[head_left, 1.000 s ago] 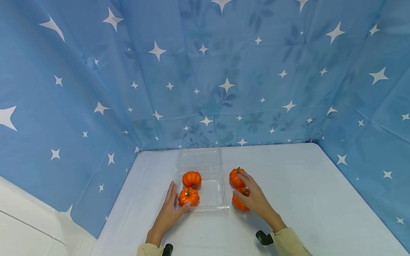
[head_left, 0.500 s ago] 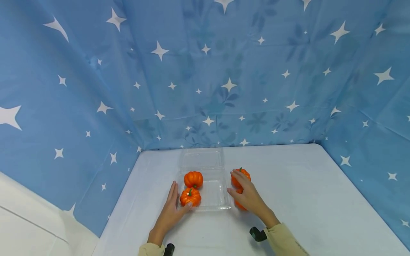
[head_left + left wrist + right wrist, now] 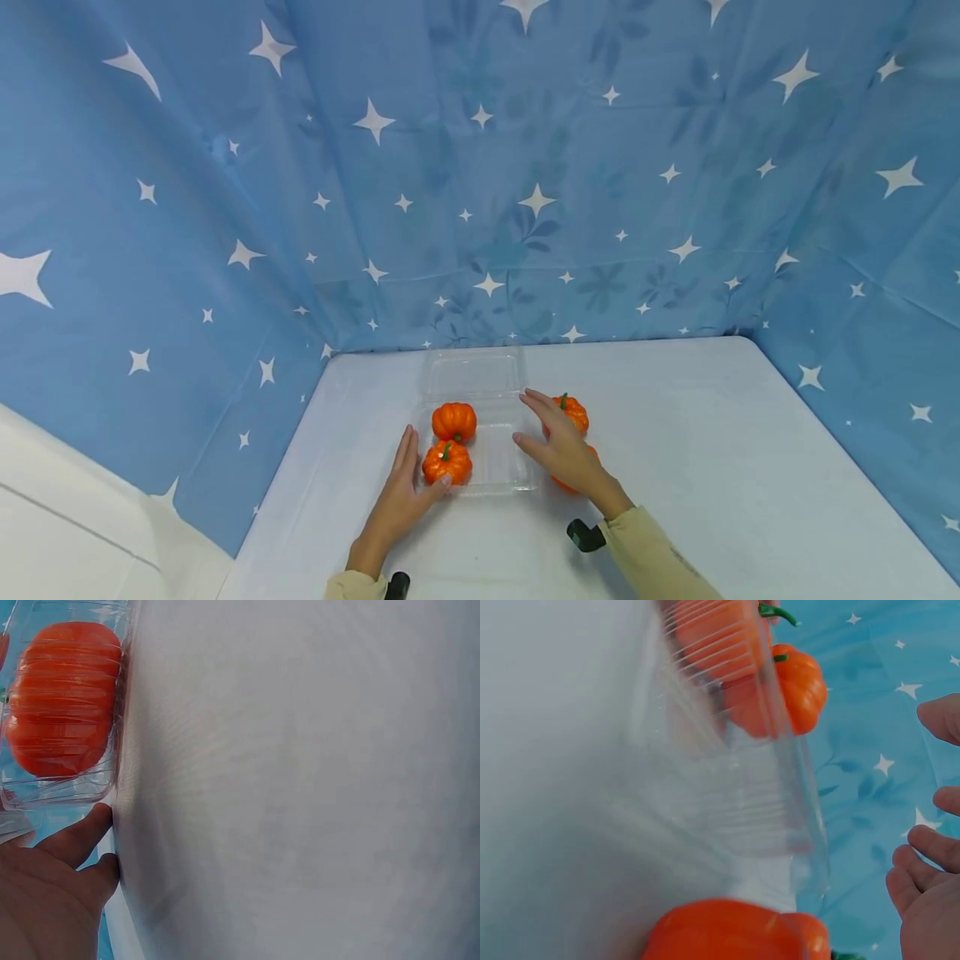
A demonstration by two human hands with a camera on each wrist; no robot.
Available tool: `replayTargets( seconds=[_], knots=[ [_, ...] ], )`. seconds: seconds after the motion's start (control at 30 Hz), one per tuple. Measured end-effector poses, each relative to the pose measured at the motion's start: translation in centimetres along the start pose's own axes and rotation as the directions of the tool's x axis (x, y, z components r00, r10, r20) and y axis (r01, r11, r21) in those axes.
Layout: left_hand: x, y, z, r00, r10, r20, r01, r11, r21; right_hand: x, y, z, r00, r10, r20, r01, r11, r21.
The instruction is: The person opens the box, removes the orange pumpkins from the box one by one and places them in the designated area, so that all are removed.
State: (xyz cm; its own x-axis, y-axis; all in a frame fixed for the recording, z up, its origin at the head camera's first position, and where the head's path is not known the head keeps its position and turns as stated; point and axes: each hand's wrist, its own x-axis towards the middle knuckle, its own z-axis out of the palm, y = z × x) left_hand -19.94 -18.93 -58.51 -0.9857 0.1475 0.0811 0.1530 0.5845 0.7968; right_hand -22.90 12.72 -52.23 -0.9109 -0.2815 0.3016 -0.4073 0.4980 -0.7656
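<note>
A clear plastic container [image 3: 504,454] lies with its lid [image 3: 471,372] folded back. In its left half sit two orange pumpkins, a rear one [image 3: 453,422] and a front one [image 3: 447,463]. My left hand [image 3: 399,502] rests at the container's left edge, fingers extended, the thumb by the front pumpkin. To the right of the container stand two more pumpkins, a rear one [image 3: 576,412] and a front one partly hidden behind my right hand [image 3: 567,457]. That hand hovers with spread fingers over the container's right edge, holding nothing. The right wrist view shows its fingers [image 3: 930,859] apart from the pumpkins.
A white table [image 3: 675,433] carries everything. Blue star-patterned cloth [image 3: 600,167] stands behind it and at both sides. A white panel [image 3: 75,508] is at the lower left.
My right hand has moved left, from over the two right pumpkins to the container's right edge. Those pumpkins stay in place. My left hand has hardly moved.
</note>
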Motion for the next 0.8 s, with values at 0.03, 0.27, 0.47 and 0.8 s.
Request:
replayTargets(
  seconds=[0.03, 0.27, 0.47, 0.8],
  knots=[
    [-0.1, 0.0, 0.0, 1.000, 0.003, -0.002, -0.003, 1.000, -0.003, 0.3, -0.2, 0.1, 1.000, -0.004, 0.007, 0.004, 1.000, 0.006],
    [-0.2, 0.2, -0.1, 1.000, 0.000, -0.001, 0.000, 1.000, -0.005, 2.0, -1.1, 1.0, 1.000, -0.022, 0.021, 0.022, 1.000, 0.008],
    [-0.2, 0.5, -0.2, 1.000, 0.001, -0.005, -0.001, 1.000, -0.004, 3.7, -1.8, 1.9, 0.996, -0.085, 0.041, 0.084, 0.996, 0.038],
    [-0.3, 0.6, -0.1, 1.000, 0.012, -0.008, -0.012, 1.000, 0.005, 5.7, -3.0, 2.8, 0.988, -0.090, 0.122, 0.085, 0.995, 0.051]
  ],
)
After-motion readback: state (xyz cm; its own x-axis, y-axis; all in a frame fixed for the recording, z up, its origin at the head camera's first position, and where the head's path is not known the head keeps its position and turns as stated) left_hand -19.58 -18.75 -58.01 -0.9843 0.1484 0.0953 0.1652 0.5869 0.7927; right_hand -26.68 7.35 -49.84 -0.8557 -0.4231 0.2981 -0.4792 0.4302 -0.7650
